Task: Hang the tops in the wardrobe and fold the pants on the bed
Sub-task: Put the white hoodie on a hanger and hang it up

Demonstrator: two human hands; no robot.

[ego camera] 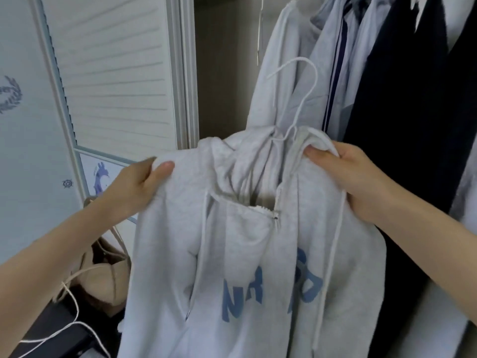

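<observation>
Both hands' grip [136, 187] [356, 177] on hoodie [258, 241]

Left hand [139, 182]: raised, thumb and fingers pinching fabric. Right hand [353, 174]: raised, fingers curled, gripping fabric. Forearms bare.

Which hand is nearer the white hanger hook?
Right. The right hand grips the hoodie just below-right of the hanger hook; the left hand grips the far shoulder.
</observation>
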